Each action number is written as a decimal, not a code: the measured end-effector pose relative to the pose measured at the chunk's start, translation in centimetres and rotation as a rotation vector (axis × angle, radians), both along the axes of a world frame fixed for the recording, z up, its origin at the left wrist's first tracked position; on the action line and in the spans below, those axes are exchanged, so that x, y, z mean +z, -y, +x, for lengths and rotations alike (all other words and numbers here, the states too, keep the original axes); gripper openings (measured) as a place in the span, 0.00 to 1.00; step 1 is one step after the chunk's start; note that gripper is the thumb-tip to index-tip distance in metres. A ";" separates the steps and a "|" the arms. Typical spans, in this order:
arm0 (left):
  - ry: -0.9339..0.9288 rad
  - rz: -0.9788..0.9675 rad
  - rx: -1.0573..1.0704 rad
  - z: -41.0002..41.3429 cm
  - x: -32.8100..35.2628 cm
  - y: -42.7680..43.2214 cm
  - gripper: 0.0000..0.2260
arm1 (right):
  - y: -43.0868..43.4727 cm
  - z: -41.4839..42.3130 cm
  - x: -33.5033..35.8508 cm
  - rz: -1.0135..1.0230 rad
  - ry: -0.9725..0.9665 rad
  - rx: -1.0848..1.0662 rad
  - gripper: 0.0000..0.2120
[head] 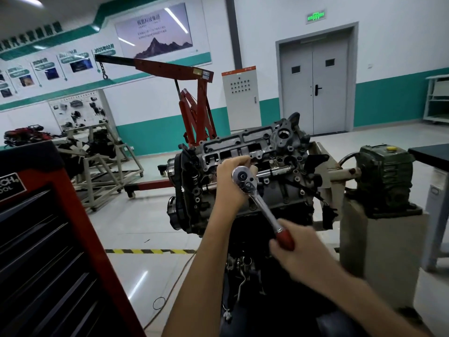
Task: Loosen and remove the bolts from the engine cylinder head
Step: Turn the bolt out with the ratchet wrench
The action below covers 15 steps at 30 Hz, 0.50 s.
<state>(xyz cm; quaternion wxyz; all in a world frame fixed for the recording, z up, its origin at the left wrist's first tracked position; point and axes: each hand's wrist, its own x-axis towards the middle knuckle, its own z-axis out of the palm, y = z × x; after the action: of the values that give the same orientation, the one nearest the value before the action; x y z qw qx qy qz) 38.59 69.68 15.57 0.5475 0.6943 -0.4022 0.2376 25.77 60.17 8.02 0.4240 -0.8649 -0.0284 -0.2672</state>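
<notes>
A red tool cabinet is seen at eight o'clock, and a red engine hoist is parked behind at eleven o'clock. The engine cylinder head is found at the centre, tilted toward the viewer. A ratchet is set against it. Its red grip is clasped by the right hand at five o'clock, and its head is cupped in the curled fingers of the left hand.

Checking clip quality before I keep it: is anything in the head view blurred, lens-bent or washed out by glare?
Head view: the right hand gripping the red-handled chrome ratchet wrench is motion-blurred; the left hand and grey metal cylinder head look sharper; wide-angle distortion skews the red-and-black tool cabinet; streaks of glare cross the glossy mountain poster.
</notes>
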 end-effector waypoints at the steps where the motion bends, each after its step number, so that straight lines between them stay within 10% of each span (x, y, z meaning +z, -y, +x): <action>1: -0.008 -0.016 0.011 -0.1 0.0 0.3 0.16 | -1.8 0.0 -0.9 0.144 -0.009 0.048 0.09; 5: 0.001 -0.014 0.074 -0.3 0.2 0.7 0.22 | -4.2 0.2 -1.7 0.281 -0.038 0.125 0.14; 12: 0.042 0.152 -0.075 0.5 0.8 -1.5 0.14 | 6.8 1.0 7.7 -0.659 -0.086 -0.039 0.09; 15: 0.031 0.097 -0.048 0.3 0.7 -0.9 0.18 | 7.2 1.2 8.2 -0.736 -0.048 -0.134 0.10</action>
<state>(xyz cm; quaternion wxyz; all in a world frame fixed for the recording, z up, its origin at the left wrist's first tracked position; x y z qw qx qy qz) 38.84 70.62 16.31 0.5127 0.7063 -0.4381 0.2152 26.96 52.95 16.18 0.0666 -0.9653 -0.0560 -0.2461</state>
